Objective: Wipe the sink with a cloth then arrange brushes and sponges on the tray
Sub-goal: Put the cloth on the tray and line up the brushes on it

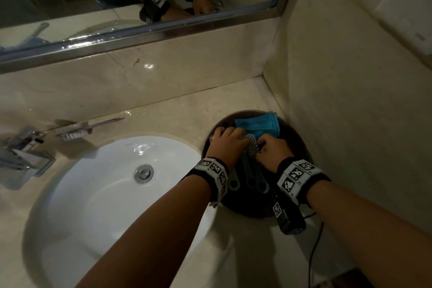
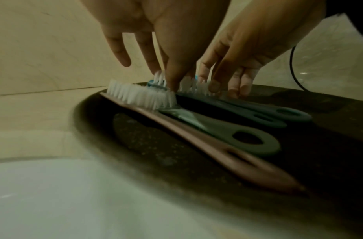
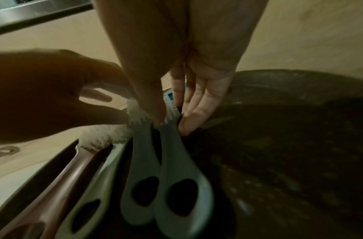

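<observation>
A round dark tray sits on the counter right of the white sink. A folded blue cloth lies at its far side. Several brushes lie side by side on the tray: a pink-brown one, a grey-green one and two teal ones. My left hand pinches the white bristles at the grey-green brush's head. My right hand pinches the head of the right teal brush between thumb and fingers. The brush heads are mostly hidden under the hands in the head view.
Another pink brush lies on the counter behind the sink, beside the chrome faucet. A mirror runs along the back wall. A side wall stands close to the tray's right. A black cable hangs from my right wrist.
</observation>
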Demonstrator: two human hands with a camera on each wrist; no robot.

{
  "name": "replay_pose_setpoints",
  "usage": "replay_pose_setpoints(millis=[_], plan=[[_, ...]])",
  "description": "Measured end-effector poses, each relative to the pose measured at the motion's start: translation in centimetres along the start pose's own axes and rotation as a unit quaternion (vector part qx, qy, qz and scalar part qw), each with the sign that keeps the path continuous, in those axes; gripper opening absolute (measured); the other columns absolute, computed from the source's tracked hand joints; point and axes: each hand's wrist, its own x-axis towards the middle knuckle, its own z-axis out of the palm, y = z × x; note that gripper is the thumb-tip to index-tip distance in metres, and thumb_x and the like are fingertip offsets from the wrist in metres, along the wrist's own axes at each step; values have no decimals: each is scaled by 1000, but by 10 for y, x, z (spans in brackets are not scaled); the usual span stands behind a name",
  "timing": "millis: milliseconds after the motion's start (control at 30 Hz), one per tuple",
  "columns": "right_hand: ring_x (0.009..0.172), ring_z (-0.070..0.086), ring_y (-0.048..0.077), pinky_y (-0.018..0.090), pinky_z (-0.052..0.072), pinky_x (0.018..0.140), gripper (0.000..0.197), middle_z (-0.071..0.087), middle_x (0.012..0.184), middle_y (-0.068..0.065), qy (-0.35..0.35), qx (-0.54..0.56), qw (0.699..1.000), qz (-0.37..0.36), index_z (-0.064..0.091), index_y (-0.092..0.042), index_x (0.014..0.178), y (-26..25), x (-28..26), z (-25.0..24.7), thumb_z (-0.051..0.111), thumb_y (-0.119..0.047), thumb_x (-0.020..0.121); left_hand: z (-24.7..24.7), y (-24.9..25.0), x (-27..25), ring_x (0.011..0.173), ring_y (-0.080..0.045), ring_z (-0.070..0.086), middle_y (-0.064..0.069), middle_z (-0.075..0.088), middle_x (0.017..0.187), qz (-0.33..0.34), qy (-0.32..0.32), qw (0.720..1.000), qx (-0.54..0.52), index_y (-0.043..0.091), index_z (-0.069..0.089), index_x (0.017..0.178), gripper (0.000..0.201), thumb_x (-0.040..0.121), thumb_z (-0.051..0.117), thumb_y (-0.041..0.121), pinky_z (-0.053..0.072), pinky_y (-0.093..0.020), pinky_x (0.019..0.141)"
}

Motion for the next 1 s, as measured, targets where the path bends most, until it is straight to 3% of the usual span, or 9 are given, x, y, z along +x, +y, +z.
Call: replay_pose_setpoints(millis=[133,267,500,633,767,867,1000], plan=[[97,62,30,33,49,85,30,64,96,13,22,14,1000,-9,57,-6,109,-7,6,0,64,-6,80,-5,-5,2,135,-24,35,-3,36,145,15,-22,1000,-1,23,50,130,39,92,45,17,10,-43,118],[103,60,30,32,47,88,32,65,107,14,13,-4,1000,-1,57,-7,113,-4,8,-3,64,-8,81,-7,-3,6,137,-23,34,-3,33,149,18,-37,999,-25,20,49,134,42,93,45,12,3,-43,119],[100,62,30,31,48,83,32,66,105,14,4,-24,1000,-12,59,-7,109,-3,3,-5,68,-16,80,-3,-5,-8,147,-19,13,1,18,158,-8,-42,998,-48,24,39,141,48,95,44,13,3,-48,118],[101,60,31,33,47,85,36,63,108,14,0,-57,998,-27,56,-9,112,-17,1,-15,66,-24,82,-16,-9,-17,148,-19,10,2,14,159,-44,-33,997,-49,27,33,143,49,95,45,23,4,-48,118],[113,55,32,37,47,96,47,52,128,13,-12,-112,993,-42,47,-15,129,-45,-3,-25,61,-29,86,-34,-19,-45,148,-22,7,1,7,160,-95,-21,993,-67,28,23,148,56,96,44,31,5,-49,119],[118,52,31,37,46,99,51,47,134,12,-21,-132,987,-94,42,-17,133,-77,-10,-27,61,-28,87,-44,-35,-74,147,-22,9,1,8,160,-156,3,983,-100,25,14,150,63,95,45,33,10,-47,119],[120,50,30,36,43,101,49,42,133,11,-22,-153,973,-174,44,-18,131,-126,-24,-17,63,-25,86,-57,-60,-116,147,-21,12,0,12,159,-235,38,964,-115,23,17,149,62,95,44,38,14,-46,119]])
